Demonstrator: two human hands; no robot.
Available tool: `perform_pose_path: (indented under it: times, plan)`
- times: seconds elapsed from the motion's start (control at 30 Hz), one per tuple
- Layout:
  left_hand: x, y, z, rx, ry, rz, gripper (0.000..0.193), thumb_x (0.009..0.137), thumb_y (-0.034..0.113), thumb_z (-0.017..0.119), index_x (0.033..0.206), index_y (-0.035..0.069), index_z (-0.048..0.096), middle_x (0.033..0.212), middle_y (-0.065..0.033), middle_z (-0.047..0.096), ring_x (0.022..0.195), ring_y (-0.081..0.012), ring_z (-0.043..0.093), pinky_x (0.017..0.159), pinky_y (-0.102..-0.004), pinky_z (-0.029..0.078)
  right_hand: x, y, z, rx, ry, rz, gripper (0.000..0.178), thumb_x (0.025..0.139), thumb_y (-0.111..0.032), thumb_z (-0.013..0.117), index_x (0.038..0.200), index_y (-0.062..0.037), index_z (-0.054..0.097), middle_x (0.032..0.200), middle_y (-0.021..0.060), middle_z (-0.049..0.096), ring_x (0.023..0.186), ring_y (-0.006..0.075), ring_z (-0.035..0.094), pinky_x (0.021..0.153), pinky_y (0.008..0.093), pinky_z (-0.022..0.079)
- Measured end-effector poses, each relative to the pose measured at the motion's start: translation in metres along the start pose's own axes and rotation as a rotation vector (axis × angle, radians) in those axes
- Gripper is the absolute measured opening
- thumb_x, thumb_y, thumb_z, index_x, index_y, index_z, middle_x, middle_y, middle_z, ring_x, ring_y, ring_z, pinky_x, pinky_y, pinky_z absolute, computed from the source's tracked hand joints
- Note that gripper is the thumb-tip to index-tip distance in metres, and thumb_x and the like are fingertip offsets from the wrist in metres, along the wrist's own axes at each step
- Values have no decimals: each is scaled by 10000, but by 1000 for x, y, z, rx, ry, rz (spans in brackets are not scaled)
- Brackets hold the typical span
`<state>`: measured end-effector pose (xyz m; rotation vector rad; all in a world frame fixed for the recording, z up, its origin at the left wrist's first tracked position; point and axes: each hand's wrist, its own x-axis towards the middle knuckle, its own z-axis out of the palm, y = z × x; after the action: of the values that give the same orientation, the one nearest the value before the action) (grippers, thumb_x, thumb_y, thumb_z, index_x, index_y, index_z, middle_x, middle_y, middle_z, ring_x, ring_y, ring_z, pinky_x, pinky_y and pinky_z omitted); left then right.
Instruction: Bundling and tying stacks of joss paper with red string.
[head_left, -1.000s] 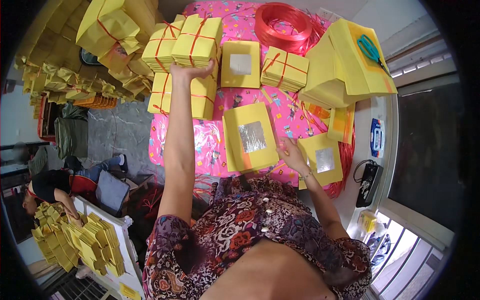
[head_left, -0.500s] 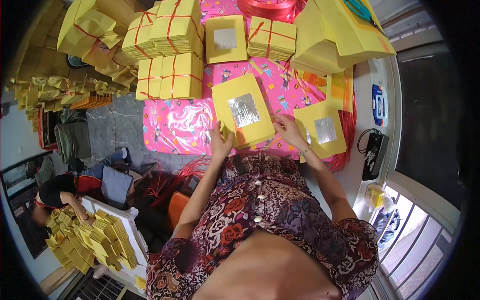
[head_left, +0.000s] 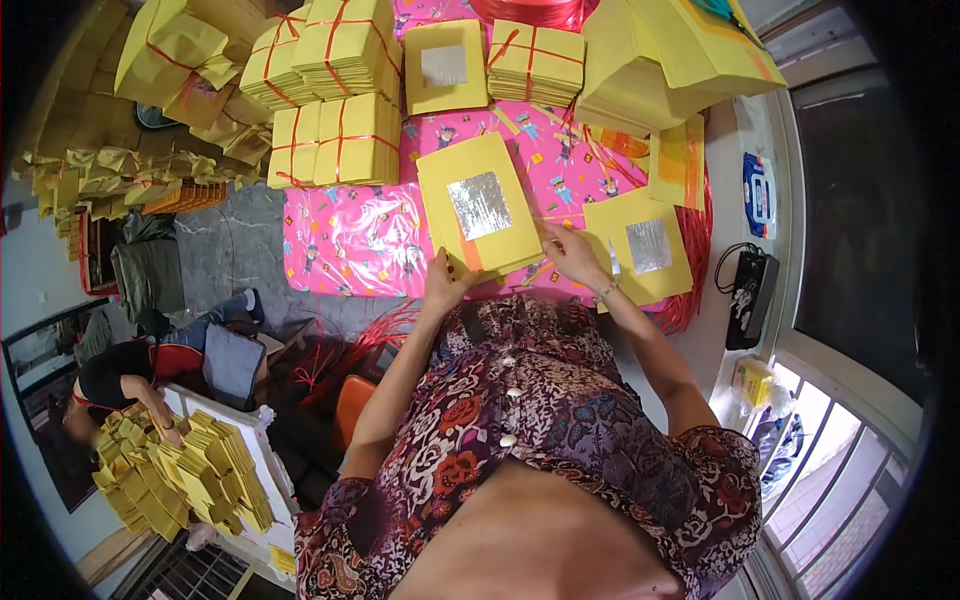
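A stack of yellow paper sheets (head_left: 450, 160), each top sheet bearing a silver foil square, lies slightly turned on the pink patterned table cover. At its near left corner my left hand (head_left: 446, 286) has its fingers closed around the edge. My right hand (head_left: 574, 254) pinches the stack's near right edge, with a bracelet on that wrist. Close to the right hand lies a second lot of yellow foil paper (head_left: 610, 228), its edges uneven. How far my fingertips reach beneath the stack is hidden.
Bundles of yellow paper tied with red string (head_left: 350, 140) stand at the far left, with another tied bundle (head_left: 537, 62) at the far middle. Tall yellow paper (head_left: 625, 70) stands far right. Pink table cover (head_left: 350, 240) shows at left. A co-worker (head_left: 115, 385) handles yellow paper at lower left.
The stack's sheets sit more evenly, with less sticking out at the right side. My left hand has shifted slightly toward the near corner. The whole view has tilted a little.
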<state>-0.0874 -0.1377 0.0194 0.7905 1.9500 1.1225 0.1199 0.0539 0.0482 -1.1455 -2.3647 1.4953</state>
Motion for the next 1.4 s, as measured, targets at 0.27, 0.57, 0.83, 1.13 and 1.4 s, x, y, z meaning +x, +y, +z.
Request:
perform_pose_path:
  times: [0.27,0.57,0.83,1.13,1.4]
  plan:
    - [-16,49,0,442,111,29,786,630,210,837,1226,-79,415,1198,-297,455,1115,-432,466,929,-462,434,23,-12,-10,-207,-2,43,399,902,-223,560,1248,-27,525,1098,169,625,1013,311,610,877,386,485]
    - [-7,85,12,719,15,490,743,567,145,819,1204,-1,465,1099,-168,470,1026,-340,471,849,-416,414,176,-93,7,-459,70,-480,443,862,-226,593,1253,-38,506,1219,204,534,1163,359,499,1004,514,353]
    - [-1,67,13,785,-49,392,593,625,184,798,1121,49,502,1034,-135,499,966,-321,494,803,-422,437,205,-99,29,-606,-232,-351,319,859,-205,578,1142,-58,578,1175,133,589,1122,337,550,1031,592,275]
    - [5,66,8,717,-108,438,530,632,159,784,1089,46,541,1051,-120,533,980,-318,498,840,-403,462,163,-91,0,-371,58,-610,328,847,-213,606,1134,-57,574,1107,141,549,1057,319,538,933,448,405]
    - [9,65,-8,608,-129,490,500,625,151,786,1066,72,566,1086,-95,560,991,-315,527,809,-402,492,22,-46,-28,-463,-226,-636,390,712,-229,764,1005,-72,558,982,95,520,1009,283,520,840,406,438]
